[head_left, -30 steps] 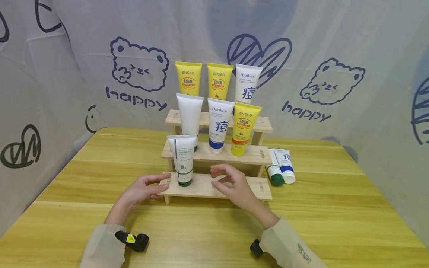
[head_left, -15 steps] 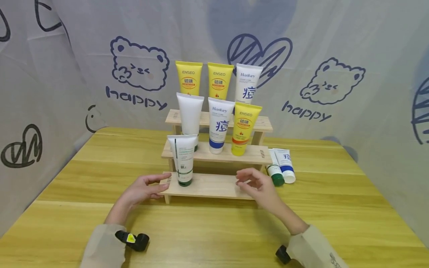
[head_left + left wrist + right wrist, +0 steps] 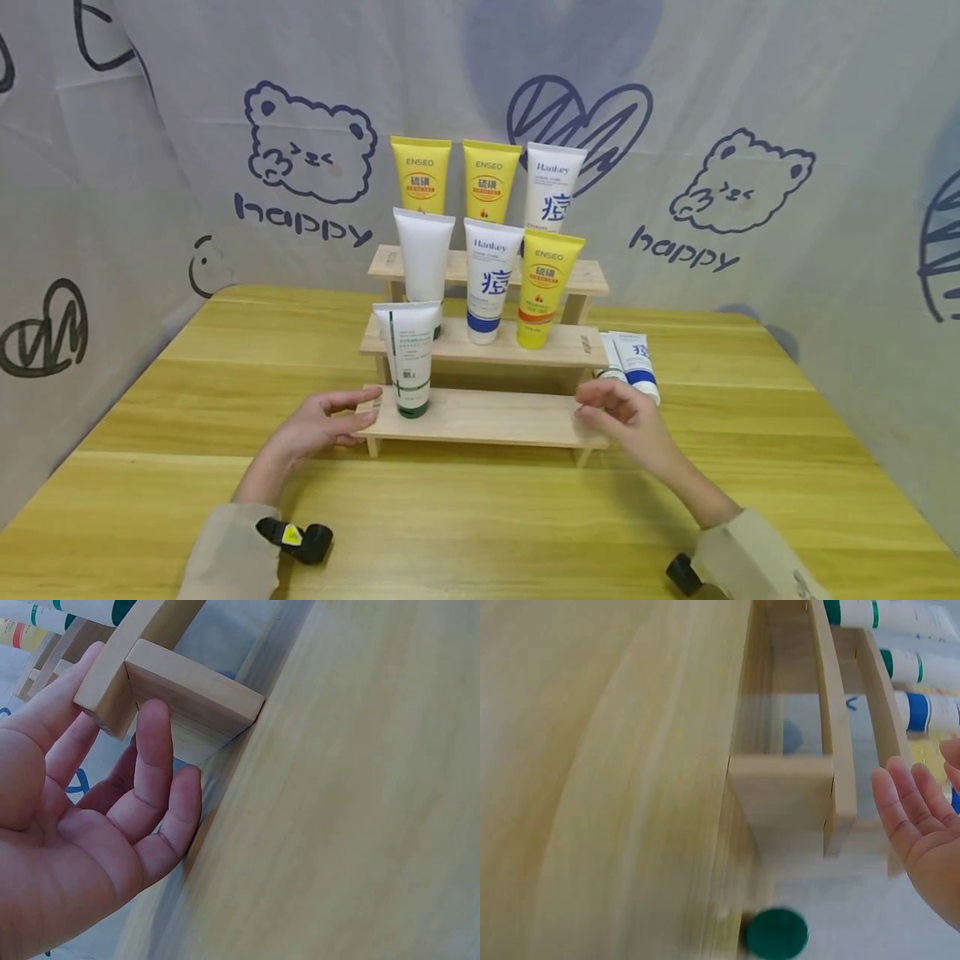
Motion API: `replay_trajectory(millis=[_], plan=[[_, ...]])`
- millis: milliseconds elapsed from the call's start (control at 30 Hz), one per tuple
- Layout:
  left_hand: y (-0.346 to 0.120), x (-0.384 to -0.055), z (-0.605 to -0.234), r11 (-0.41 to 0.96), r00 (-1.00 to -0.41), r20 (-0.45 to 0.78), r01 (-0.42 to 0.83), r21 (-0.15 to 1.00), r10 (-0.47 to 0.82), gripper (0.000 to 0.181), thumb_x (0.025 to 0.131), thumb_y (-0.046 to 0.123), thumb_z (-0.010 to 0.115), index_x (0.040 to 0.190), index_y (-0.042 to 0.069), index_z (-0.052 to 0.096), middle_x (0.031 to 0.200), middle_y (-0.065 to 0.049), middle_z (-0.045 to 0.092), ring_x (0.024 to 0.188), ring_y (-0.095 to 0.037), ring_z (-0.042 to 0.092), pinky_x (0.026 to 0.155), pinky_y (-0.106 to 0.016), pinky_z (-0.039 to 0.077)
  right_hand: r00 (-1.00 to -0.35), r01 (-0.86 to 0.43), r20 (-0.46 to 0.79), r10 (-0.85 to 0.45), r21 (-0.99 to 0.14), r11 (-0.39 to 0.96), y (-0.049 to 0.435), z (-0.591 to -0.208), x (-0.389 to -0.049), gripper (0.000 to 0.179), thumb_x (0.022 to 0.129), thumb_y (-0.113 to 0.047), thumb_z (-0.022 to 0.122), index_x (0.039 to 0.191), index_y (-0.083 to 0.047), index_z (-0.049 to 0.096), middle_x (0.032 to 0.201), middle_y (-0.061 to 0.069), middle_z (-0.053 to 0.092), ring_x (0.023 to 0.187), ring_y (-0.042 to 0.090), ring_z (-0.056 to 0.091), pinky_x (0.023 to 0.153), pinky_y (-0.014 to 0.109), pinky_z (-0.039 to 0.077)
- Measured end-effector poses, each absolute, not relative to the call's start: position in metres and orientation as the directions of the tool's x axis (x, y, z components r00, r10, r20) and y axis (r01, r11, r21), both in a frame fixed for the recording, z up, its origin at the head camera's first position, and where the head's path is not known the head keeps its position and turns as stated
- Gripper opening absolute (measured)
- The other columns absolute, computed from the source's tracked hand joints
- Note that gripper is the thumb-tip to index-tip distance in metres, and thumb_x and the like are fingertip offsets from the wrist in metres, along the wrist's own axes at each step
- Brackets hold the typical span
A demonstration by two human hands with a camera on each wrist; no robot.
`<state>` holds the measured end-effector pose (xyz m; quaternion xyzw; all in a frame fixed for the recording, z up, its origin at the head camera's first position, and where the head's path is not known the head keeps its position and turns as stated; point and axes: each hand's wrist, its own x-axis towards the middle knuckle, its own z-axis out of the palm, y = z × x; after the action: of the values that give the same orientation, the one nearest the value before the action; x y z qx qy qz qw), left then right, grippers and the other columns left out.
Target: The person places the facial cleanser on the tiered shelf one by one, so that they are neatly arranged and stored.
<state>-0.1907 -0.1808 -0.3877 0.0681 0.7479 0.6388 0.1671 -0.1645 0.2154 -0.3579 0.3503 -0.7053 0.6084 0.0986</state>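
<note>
A three-step wooden display stand (image 3: 480, 421) stands on the table in the head view. My left hand (image 3: 322, 425) holds the left end of its lowest step; in the left wrist view its fingers (image 3: 154, 735) bend around the step's end and leg. My right hand (image 3: 626, 421) hovers at the right end of that step, fingers loosely bent, nothing in them. On the lowest step, toward the left, a white squeeze tube with a green cap (image 3: 411, 358) stands upright. The middle step bears a plain white tube (image 3: 423, 254), a white-and-blue Hankey tube (image 3: 491, 279) and a yellow ENSEO tube (image 3: 547, 287).
On the top step stand two yellow tubes (image 3: 420, 171) and a white Hankey tube (image 3: 553, 183). Two more tubes (image 3: 636, 358) lie on the table right of the stand, partly behind my right hand. A patterned curtain (image 3: 450, 75) hangs behind the table (image 3: 480, 525).
My right hand has moved right along the lowest step, from near its middle to its right end, still without a thing in it. The left hand and the tubes have stayed put.
</note>
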Motion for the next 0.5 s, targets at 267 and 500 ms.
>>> replay_trajectory(millis=[267,500], plan=[[-0.181,-0.190,-0.388,0.176,-0.934,-0.164,-0.112,0.978,0.318,0.056,0.083,0.024,0.065,0.129,0.000,0.045,0.140,-0.024,0.025,0.090,-0.016,0.054,0.074,-0.031,0.049,-0.766,-0.594,0.545,-0.341,-0.802,0.052,0.247,-0.362,-0.169,0.013,0.083,0.020,0.046,0.095,0.021,0.047,0.092,0.002,0.061,0.080,0.012,0.060,0.062,0.025,0.051],[-0.181,-0.191,-0.388,0.173,-0.935,-0.159,-0.108,0.979,0.317,0.055,0.083,0.022,0.065,0.128,-0.001,0.045,0.140,-0.024,0.026,0.088,-0.015,0.055,0.073,-0.030,0.049,-0.834,-0.544,0.499,-0.238,-0.816,0.196,0.279,-0.362,-0.183,0.018,0.084,0.016,0.047,0.094,0.005,0.058,0.087,-0.002,0.062,0.075,0.012,0.061,0.057,0.025,0.051]])
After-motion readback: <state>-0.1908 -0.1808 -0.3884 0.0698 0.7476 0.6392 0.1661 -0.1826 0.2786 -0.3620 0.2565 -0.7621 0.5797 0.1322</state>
